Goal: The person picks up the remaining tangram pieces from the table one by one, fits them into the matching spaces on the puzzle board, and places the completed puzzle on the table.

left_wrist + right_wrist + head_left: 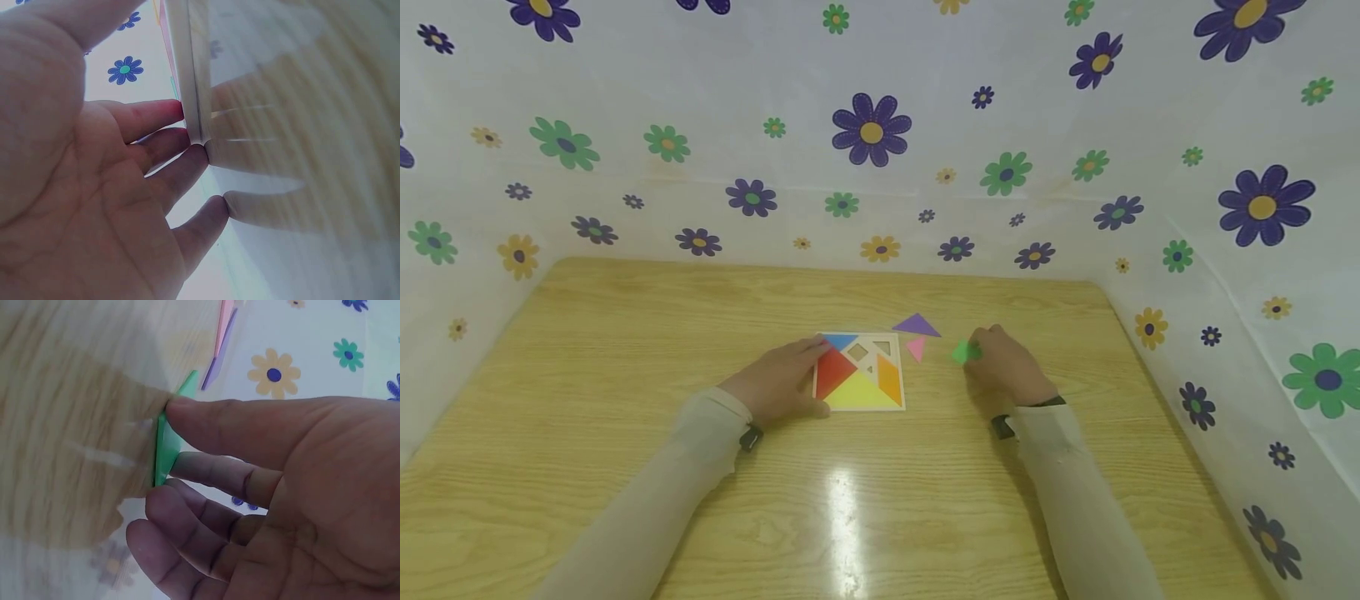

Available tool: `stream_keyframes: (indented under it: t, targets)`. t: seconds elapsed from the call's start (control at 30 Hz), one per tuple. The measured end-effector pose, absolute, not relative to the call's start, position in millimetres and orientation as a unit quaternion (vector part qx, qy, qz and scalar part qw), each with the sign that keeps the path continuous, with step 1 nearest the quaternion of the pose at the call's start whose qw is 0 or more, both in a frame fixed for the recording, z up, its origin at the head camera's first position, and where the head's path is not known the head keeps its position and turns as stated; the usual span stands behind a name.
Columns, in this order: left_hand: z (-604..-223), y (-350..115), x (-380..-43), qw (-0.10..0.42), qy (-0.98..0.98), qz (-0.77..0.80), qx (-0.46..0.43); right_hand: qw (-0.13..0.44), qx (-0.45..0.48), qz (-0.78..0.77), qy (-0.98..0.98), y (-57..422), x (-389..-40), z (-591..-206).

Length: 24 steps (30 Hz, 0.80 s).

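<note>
A square tangram tray (904, 400) lies on the table with a blue piece (838, 341), a red triangle (832, 371), a yellow triangle (865, 393) and an orange parallelogram (890, 380) set in it. Bare openings show in its upper right part. My left hand (782, 379) holds the tray's left side, fingers at the far corner and thumb by the near edge. To the right, my right hand (1006, 367) pinches a flat green tangram piece (167, 440) between thumb and fingers, partly covering it. The green piece is tilted on edge in the right wrist view.
Just beyond the tray's right corner lie a purple triangle (917, 326) and a smaller pink triangle (916, 347), between the tray and my right hand. Wood-grain tabletop (925, 500) surrounds them. A white flowered cloth (925, 50) hangs along the back and sides.
</note>
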<state>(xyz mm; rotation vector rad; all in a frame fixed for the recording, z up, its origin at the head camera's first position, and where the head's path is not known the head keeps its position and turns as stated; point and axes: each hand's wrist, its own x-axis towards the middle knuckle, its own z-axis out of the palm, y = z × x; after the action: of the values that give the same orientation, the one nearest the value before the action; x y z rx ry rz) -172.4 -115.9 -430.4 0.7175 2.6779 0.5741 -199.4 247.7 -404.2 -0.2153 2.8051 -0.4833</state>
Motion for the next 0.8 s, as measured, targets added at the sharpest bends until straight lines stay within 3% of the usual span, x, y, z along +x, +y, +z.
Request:
stream_keyframes:
  t: [0.8]
  targets:
    - [-429.9,-115.5,-172.3,0.156,0.935,0.197,0.252,0.133,-0.057,-0.203,0.968,240.1,-202.3,-413.7]
